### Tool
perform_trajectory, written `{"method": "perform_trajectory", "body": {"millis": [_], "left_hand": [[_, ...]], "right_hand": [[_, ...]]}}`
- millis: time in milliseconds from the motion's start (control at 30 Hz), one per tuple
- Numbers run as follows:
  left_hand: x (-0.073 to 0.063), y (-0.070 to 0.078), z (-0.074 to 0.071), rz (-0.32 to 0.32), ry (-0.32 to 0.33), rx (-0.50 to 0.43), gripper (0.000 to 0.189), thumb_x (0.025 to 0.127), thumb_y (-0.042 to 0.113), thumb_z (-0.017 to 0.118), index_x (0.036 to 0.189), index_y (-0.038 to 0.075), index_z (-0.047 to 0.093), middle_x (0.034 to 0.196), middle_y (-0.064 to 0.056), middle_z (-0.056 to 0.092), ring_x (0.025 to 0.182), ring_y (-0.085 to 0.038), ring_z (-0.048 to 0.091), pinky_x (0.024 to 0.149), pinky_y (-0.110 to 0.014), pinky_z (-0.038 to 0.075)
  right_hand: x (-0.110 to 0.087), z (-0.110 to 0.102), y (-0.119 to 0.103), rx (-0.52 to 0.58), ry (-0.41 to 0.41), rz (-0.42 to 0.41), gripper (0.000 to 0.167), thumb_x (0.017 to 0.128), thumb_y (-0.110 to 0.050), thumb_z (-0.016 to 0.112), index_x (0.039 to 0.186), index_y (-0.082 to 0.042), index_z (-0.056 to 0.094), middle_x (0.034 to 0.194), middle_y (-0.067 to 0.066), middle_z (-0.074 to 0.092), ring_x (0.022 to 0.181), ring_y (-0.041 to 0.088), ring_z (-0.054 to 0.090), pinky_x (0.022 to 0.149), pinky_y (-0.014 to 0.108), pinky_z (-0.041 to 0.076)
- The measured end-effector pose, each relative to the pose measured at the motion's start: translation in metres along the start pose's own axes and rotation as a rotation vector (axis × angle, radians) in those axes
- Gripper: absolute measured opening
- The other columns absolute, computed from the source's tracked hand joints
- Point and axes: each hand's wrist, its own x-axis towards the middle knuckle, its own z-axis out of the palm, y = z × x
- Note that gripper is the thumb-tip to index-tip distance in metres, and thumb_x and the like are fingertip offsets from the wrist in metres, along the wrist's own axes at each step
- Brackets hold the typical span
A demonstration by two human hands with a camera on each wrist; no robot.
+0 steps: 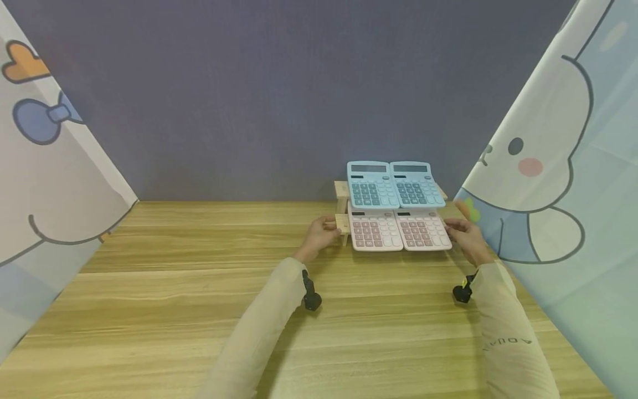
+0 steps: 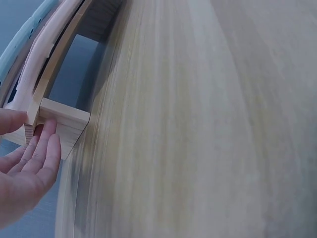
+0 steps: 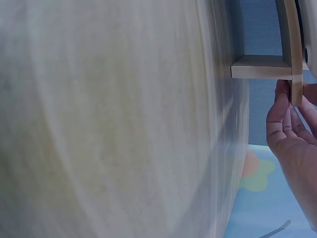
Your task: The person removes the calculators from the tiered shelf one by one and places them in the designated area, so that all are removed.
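A two-tier wooden stand [image 1: 341, 223] holds several calculators. Two light blue calculators [image 1: 370, 186] lie side by side on its upper step, and two pink calculators [image 1: 375, 231] on the lower one. At the stand's left end, my left hand [image 1: 318, 238] pinches the projecting lower board; the left wrist view shows the thumb above and the fingers [image 2: 35, 156] beneath it. My right hand [image 1: 467, 239] grips the right end of the same board [image 3: 296, 89], mostly hidden behind the calculators in the head view. In the right wrist view, fingers lie on both sides of the board's end.
The stand is on a wood-grain table [image 1: 199, 299], near the dark grey back panel [image 1: 239, 100]. To the right, close to my right hand, hangs a cloth printed with a cartoon rabbit [image 1: 543, 160]. Another printed cloth [image 1: 45, 183] borders the left side.
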Motion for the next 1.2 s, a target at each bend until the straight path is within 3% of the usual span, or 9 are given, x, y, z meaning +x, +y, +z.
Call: {"method": "perform_trajectory", "body": {"millis": [333,633,900,1200], "left_hand": [[0.0,-0.001,0.002,-0.007,0.003,-0.033,0.049,0.087,0.001,0.056,0.133,-0.003,0.039,0.121,-0.023,0.051,0.104,-0.034,0.058,0.09,-0.039,0.051],[0.001,-0.002,0.005,-0.018,0.022,-0.035,0.049,0.086,0.0,0.057,0.132,-0.002,0.041,0.119,-0.019,0.05,0.103,-0.029,0.057,0.091,-0.036,0.05],[0.001,-0.002,0.01,-0.03,0.04,-0.023,0.049,0.086,0.001,0.059,0.132,0.0,0.041,0.119,-0.017,0.049,0.104,-0.027,0.056,0.09,-0.034,0.051],[0.005,-0.004,0.011,0.013,0.1,-0.016,0.048,0.081,-0.005,0.057,0.127,-0.005,0.046,0.109,-0.019,0.053,0.086,-0.02,0.055,0.084,-0.033,0.053]], "right_hand": [[0.003,0.0,0.0,-0.025,-0.011,0.042,0.048,0.096,-0.015,0.044,0.133,0.013,0.033,0.093,-0.014,0.047,0.079,-0.009,0.048,0.071,0.008,0.047],[0.007,0.0,0.001,0.018,-0.003,0.043,0.045,0.094,-0.007,0.045,0.131,0.016,0.033,0.081,-0.024,0.05,0.074,-0.01,0.051,0.067,0.008,0.048],[0.011,-0.004,0.004,0.02,-0.014,0.087,0.05,0.094,-0.013,0.047,0.134,0.013,0.032,0.085,-0.018,0.049,0.075,-0.01,0.051,0.068,0.009,0.048],[0.011,-0.007,0.005,0.047,-0.074,0.007,0.048,0.094,-0.009,0.046,0.131,0.018,0.03,0.084,-0.02,0.051,0.076,-0.009,0.053,0.07,0.009,0.049]]}}
